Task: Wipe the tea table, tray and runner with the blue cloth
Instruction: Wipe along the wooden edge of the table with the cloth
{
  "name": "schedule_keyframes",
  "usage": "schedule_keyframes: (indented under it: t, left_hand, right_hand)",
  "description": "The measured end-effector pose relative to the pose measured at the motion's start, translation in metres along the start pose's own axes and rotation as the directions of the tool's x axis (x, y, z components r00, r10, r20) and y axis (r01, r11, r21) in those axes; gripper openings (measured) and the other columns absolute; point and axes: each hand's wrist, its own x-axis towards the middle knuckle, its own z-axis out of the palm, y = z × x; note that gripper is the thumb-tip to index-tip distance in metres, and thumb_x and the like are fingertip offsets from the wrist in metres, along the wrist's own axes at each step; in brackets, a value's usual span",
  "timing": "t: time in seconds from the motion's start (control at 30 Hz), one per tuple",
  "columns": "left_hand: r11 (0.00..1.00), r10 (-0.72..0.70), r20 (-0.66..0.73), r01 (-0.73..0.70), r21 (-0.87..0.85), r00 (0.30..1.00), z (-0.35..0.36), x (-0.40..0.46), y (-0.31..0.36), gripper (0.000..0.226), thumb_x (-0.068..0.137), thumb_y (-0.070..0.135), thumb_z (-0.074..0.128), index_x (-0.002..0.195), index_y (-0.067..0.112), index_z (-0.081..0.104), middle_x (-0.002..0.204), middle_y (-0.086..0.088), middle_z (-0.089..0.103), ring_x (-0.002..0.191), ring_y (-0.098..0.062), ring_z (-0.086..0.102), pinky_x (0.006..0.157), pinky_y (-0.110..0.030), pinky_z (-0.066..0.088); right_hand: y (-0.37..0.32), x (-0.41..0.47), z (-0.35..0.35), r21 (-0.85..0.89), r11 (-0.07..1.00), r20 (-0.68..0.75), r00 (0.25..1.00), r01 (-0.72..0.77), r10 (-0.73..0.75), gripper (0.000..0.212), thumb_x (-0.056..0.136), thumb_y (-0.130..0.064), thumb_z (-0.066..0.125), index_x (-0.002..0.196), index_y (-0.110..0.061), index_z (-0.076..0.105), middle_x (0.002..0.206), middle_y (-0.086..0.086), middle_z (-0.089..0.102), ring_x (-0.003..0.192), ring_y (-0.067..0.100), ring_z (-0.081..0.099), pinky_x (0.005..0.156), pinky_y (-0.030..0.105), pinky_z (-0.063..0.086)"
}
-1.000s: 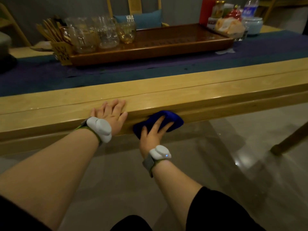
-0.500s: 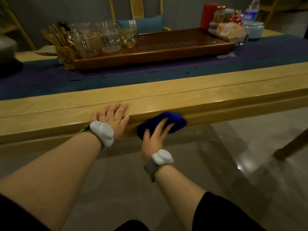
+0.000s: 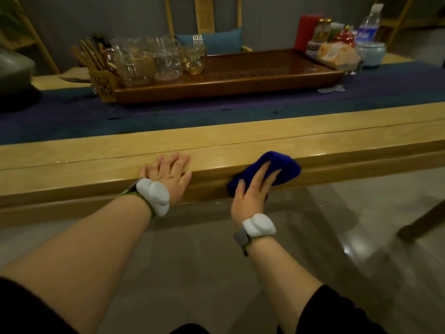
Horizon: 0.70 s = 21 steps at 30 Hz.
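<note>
Under my right hand (image 3: 252, 189) lay the bunched deep-blue wiping cloth (image 3: 267, 168), pressed flat against the front edge of the pale yellow wooden tea surface (image 3: 216, 141); that grip was spread, fingers straight over the cloth rather than curled round it. My left hand (image 3: 168, 173), just beside it along the same edge, rested flat with its grip likewise spread and holding nothing.

I judged the work to be on the surface's edge only. Beyond both hands stretched the long dark blue and purple fabric runner (image 3: 240, 112), and beyond that, resting on the runner, the dark brown rectangular wooden tray (image 3: 228, 90). Nothing in the view told me whether either had been wiped; I took them as left to do. The clear glass cups and pitchers (image 3: 156, 61) standing at the tray's end, far beyond my left hand, would likely need working around.

The cloth's underside and the lower face of the edge were hidden. The surface ran out of view on both sides, and the cluster of jars and a bottle (image 3: 337, 42) far beyond my right hand was too blurred to make out properly.
</note>
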Motion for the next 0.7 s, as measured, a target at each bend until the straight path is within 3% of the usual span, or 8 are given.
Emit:
schedule_keyframes:
  t: [0.13, 0.2, 0.3, 0.47, 0.6, 0.7]
  left_hand:
    - [1.000, -0.015, 0.012, 0.016, -0.006, 1.000, -0.003, -0.002, 0.002, 0.051, 0.098, 0.048, 0.021, 0.146, 0.044, 0.004, 0.156, 0.015, 0.003, 0.145, -0.017, 0.000, 0.116, -0.045, 0.000]
    - [1.000, -0.019, 0.016, 0.019, -0.004, 1.000, -0.004, -0.002, 0.003, 0.051, 0.098, 0.048, 0.020, 0.146, 0.044, 0.003, 0.156, 0.015, 0.001, 0.145, -0.017, 0.000, 0.116, -0.045, 0.000]
    - [1.000, -0.007, 0.030, 0.007, -0.005, 1.000, -0.005, -0.002, 0.003, 0.051, 0.098, 0.047, 0.019, 0.146, 0.043, 0.001, 0.156, 0.015, 0.000, 0.145, -0.017, -0.002, 0.116, -0.046, -0.001]
    - [1.000, 0.001, 0.052, 0.000, -0.021, 0.999, -0.006, -0.004, 0.002, 0.051, 0.099, 0.047, 0.018, 0.146, 0.044, 0.000, 0.155, 0.016, -0.002, 0.145, -0.017, -0.004, 0.116, -0.046, -0.002]
    - [0.999, -0.012, 0.029, 0.013, -0.030, 1.000, -0.003, -0.004, 0.003, 0.051, 0.098, 0.048, 0.020, 0.146, 0.045, 0.001, 0.155, 0.018, -0.001, 0.144, -0.016, -0.003, 0.116, -0.046, -0.003]
    - [0.999, -0.023, 0.019, 0.024, -0.030, 1.000, -0.001, -0.002, 0.003, 0.051, 0.098, 0.049, 0.020, 0.145, 0.045, 0.002, 0.155, 0.018, 0.000, 0.144, -0.016, -0.003, 0.116, -0.046, -0.003]
  right_hand:
    - [-0.005, -0.019, 0.015, -0.223, 0.942, 0.231, 0.952, 0.252, -0.201, 0.070, 0.101, -0.032, 0.033, 0.141, -0.035, -0.025, 0.142, -0.009, -0.045, 0.136, 0.018, -0.030, 0.116, 0.041, 0.004]
    - [-0.009, -0.015, 0.013, -0.301, 0.908, 0.234, 0.946, 0.291, -0.226, 0.066, 0.100, -0.035, 0.032, 0.146, -0.030, -0.014, 0.148, -0.003, -0.035, 0.137, 0.024, -0.026, 0.116, 0.043, 0.004]
    - [-0.012, 0.003, -0.002, -0.438, 0.832, 0.200, 0.940, 0.339, -0.278, 0.058, 0.099, -0.042, 0.032, 0.151, -0.023, 0.014, 0.159, 0.004, -0.004, 0.143, 0.032, -0.012, 0.116, 0.043, -0.001]
    - [-0.020, 0.066, -0.032, -0.558, 0.735, 0.350, 0.912, 0.385, -0.212, 0.055, 0.098, -0.052, 0.022, 0.146, -0.026, 0.029, 0.156, 0.003, 0.023, 0.145, 0.026, 0.008, 0.117, 0.041, -0.002]
    - [-0.032, 0.095, -0.036, -0.647, 0.690, 0.445, 0.896, 0.324, -0.004, 0.057, 0.097, -0.054, 0.016, 0.149, -0.030, 0.017, 0.158, 0.001, 0.013, 0.145, 0.027, 0.006, 0.117, 0.043, 0.005]
    - [-0.042, 0.074, -0.021, -0.639, 0.661, 0.472, 0.879, 0.393, -0.066, 0.055, 0.097, -0.055, 0.014, 0.148, -0.037, 0.015, 0.158, -0.003, 0.013, 0.145, 0.027, 0.006, 0.116, 0.045, 0.003]
